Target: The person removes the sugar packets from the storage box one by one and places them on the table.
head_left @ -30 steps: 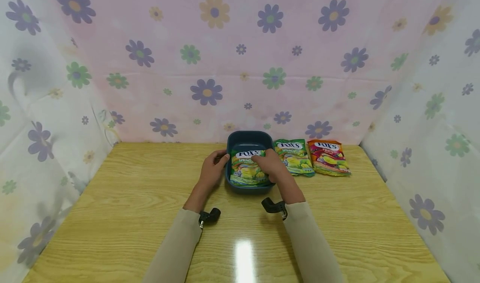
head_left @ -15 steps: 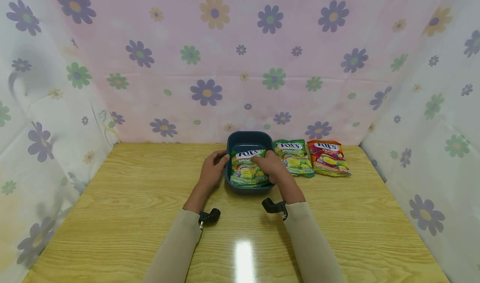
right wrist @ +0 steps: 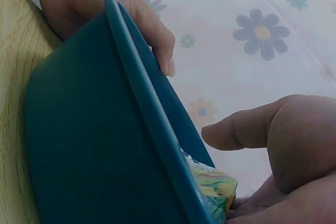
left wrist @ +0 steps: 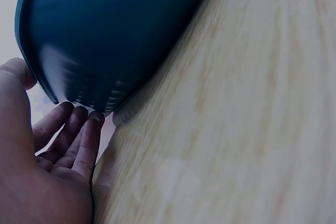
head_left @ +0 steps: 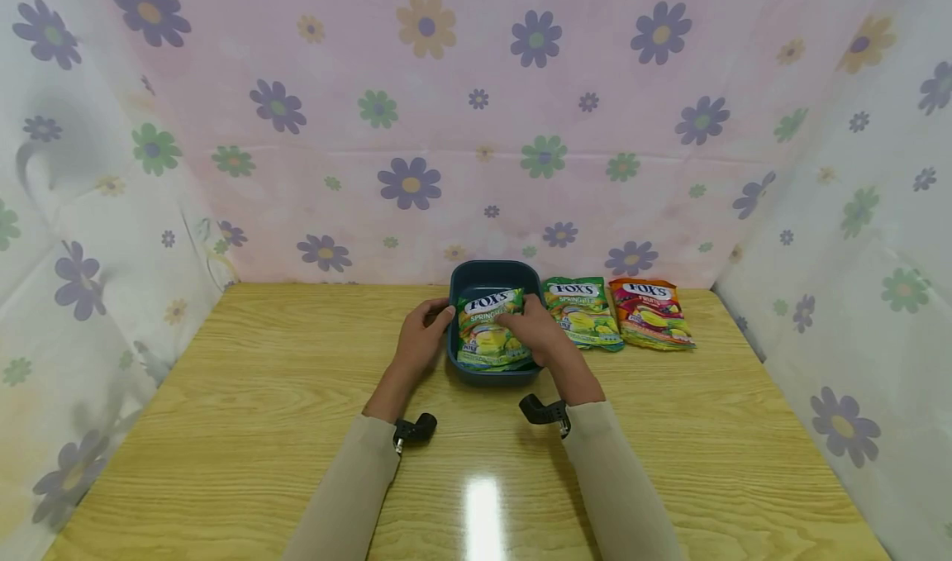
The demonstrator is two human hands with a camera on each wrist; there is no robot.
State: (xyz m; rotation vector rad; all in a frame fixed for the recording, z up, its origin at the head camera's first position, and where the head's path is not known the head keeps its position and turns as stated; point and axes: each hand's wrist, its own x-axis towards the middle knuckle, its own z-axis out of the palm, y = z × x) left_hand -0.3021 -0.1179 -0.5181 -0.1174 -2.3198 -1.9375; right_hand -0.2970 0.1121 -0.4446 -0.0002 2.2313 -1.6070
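A deep navy-blue plastic container (head_left: 496, 377) stands at the table's back. My left hand (head_left: 422, 334) grips its left wall, thumb at the rim; the left wrist view shows the fingertips against the outside. Inside the container lies a green FOX'S Spring Tea candy bag (head_left: 487, 344), its upper right corner raised. My right hand (head_left: 546, 335) reaches over the right rim and holds that bag's right edge, thumb above its face. In the right wrist view the thumb stands apart from the visible bag corner (right wrist: 212, 184), with fingers at its edge. Another green edge shows beneath the bag.
Right of the container lie a second green FOX'S bag (head_left: 583, 313) and a red-orange FOX'S Fruits bag (head_left: 652, 313), side by side on the wooden table (head_left: 297, 445). A flowered cloth (head_left: 476, 131) hangs close behind the table's back edge.
The bag in the container has tilted, its upper right corner rising as the right thumb shifted slightly left and down. The left hand and container have stayed in place.
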